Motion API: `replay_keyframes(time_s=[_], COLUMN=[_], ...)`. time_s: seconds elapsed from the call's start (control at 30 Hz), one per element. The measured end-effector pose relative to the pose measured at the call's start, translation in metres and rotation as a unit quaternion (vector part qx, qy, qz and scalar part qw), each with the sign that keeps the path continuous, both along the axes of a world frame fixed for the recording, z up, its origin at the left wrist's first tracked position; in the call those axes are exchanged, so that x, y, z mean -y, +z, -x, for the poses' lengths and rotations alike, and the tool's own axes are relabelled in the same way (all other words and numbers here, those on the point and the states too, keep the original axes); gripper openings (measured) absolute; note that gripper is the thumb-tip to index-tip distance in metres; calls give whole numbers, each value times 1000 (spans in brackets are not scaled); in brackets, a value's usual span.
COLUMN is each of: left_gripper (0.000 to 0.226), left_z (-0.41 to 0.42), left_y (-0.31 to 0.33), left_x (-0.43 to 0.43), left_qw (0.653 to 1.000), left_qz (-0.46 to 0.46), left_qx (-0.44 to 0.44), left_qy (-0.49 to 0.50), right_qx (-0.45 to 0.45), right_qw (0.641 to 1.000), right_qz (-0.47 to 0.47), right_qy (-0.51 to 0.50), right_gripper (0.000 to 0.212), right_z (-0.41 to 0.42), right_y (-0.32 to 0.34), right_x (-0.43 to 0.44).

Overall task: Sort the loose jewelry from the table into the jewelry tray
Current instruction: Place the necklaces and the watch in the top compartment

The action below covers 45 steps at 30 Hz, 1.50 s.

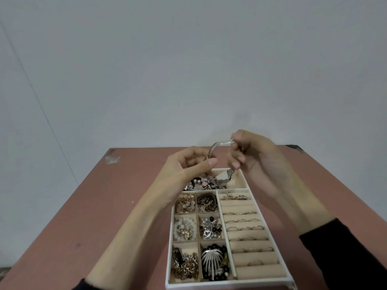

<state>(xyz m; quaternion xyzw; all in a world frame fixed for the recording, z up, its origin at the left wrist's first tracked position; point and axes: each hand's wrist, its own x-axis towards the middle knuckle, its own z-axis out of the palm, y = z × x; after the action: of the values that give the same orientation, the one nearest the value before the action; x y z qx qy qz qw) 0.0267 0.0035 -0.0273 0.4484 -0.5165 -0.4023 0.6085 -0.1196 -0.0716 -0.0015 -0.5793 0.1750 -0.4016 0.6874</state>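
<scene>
Both hands are pinching a thin, curved silver bracelet. The left hand is nipping one end between thumb and forefinger, and the right hand is gripping the other end with curled fingers. Below the right fingers, a shiny metal length is hanging into the far compartment of the jewelry tray. Whether it belongs to the bracelet I cannot tell. Directly under the grip, the white-rimmed tray is lying on the reddish table. Beneath the left forearm, its beige pockets are holding beads and chains. Beneath the right, padded rolls are carrying thin rings.
</scene>
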Motion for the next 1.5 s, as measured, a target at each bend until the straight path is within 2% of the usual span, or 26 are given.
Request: replay_keyframes(time_s=[0.1,0.2,0.37,0.53,0.67,0.83,1.03,1.2,1.5], left_gripper=[15,21,28,28,26,28,32,27,27], left_z=[-2,-2,0,0,0,5,2,2,2], left_y=[-3,-3,-4,-4,-4,-6,-8,-8,-7], left_x=[3,5,4,4,3,2,4,4,3], left_qw=[999,998,994,993,994,996,996,994,992], left_qz=[3,16,35,41,40,47,45,53,56], left_qx=[-14,-25,-34,-37,-10,32,46,36,50], left_qy=[31,59,97,106,102,66,58,88,102], right_qx=[29,4,-68,-96,-106,-121,-140,-154,-155], right_qw=[999,997,989,988,989,987,981,968,975], right_qz=[-26,-22,64,78,85,99,129,174,145], right_qy=[-34,-75,-116,-90,-55,-24,-34,-90,-58], right_gripper=[17,31,32,38,25,19,18,14,15], right_z=[6,5,1,-4,-5,-8,-6,-6,-4], right_y=[1,-5,-15,-20,-17,-17,-21,-24,-25], right_x=[4,9,10,7,2,-2,1,2,4])
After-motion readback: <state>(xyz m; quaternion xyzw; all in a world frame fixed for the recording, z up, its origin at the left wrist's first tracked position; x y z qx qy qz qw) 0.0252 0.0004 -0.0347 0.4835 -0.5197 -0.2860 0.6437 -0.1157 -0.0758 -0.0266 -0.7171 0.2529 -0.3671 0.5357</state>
